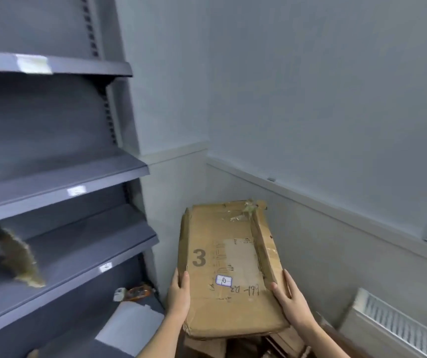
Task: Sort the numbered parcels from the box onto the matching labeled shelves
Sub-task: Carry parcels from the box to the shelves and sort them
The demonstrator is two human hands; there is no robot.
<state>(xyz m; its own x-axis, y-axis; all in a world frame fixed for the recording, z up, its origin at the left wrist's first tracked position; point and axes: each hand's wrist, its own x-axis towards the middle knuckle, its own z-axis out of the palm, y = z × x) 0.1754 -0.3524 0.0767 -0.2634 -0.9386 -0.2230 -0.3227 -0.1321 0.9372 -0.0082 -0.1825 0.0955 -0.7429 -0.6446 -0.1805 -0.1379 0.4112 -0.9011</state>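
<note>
A worn flat cardboard parcel (229, 259) is held up in front of me, printed with a large "3" and carrying a small white sticker (223, 280) with a handwritten number. My left hand (180, 293) grips its left edge and my right hand (288, 299) grips its right edge. Beneath the parcel lies the open cardboard box (279, 342), mostly hidden. The grey metal shelves (60, 182) rise on the left with small white labels (77, 190) on their front edges; the writing is unreadable.
A brown parcel (18, 257) sits on the third shelf at the left. On the lowest shelf lie a white package (129, 324) and an orange and white item (133, 293). Walls close the corner behind; a white radiator (401, 329) stands at lower right.
</note>
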